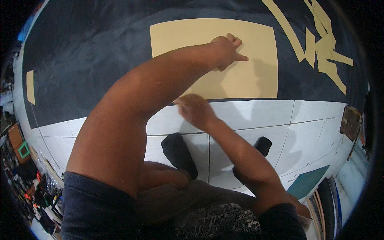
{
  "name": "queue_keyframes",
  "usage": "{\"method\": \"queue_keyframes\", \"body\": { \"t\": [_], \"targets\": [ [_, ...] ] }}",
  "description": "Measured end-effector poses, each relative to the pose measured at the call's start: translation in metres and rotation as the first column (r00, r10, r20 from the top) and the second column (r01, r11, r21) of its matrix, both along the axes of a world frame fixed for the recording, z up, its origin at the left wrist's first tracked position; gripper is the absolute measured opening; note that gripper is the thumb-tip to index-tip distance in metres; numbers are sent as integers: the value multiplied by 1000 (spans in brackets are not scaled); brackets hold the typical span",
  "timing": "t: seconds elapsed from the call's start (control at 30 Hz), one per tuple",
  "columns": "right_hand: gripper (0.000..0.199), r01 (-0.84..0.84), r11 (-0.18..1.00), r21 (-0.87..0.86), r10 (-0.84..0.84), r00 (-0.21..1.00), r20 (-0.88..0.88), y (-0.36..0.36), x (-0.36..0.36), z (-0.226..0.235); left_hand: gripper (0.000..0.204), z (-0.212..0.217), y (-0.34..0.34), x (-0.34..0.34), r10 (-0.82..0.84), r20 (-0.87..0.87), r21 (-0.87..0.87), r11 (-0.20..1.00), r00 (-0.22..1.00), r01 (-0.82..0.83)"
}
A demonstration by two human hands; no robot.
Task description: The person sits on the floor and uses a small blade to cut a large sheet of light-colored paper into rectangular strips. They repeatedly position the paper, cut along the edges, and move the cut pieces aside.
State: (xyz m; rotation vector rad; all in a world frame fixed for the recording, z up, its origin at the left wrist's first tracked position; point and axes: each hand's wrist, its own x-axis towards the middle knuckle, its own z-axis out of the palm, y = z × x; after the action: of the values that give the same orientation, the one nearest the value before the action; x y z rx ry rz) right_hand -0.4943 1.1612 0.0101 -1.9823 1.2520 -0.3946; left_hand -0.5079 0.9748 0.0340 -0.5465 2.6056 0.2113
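A large pale yellow sheet [256, 80] lies flat on a black mat [92, 68]. My left arm reaches across it to the right, and my left hand [227, 53] rests on the upper middle of the sheet. One digit sticks out to the right and the others are partly bent, apart from each other. By the sheet's near edge, left of its middle, is my right hand [196, 112]. Its fingers are closed in a pinch, slightly blurred; what they hold, if anything, is too small to make out. My left forearm covers part of the sheet's left side.
Pale yellow offcut strips [326, 46] lie at the far right of the mat, and a small strip [30, 87] at its left. My feet in dark socks [178, 154] stand on white floor tiles [256, 114]. Clutter [38, 188] fills the lower left; a brown block [351, 123] sits right.
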Motion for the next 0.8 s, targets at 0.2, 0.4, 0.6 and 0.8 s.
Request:
{"method": "queue_keyframes", "body": {
  "t": [0.2, 0.4, 0.6, 0.8],
  "targets": [
    [19, 121, 993, -3, -121, 993, 10, 8, -55, 13, 101, 6, -2, -2, 6, 19, 21, 1000, 1000, -6],
    [17, 14, 999, 48, -13, 1000, -20, -2, -19, 7, 103, 6, -1, -5, 15, -5, 23, 1000, 1000, -15],
    [20, 196, 977, -79, -200, 979, -44, 23, -93, 11, 104, 0, -2, 1, 10, -14, 18, 1000, 1000, -10],
    [23, 381, 924, 0, -377, 913, -153, 33, -155, 28, 109, 1, 0, -2, 33, -15, 35, 999, 999, -33]
  ]
}}
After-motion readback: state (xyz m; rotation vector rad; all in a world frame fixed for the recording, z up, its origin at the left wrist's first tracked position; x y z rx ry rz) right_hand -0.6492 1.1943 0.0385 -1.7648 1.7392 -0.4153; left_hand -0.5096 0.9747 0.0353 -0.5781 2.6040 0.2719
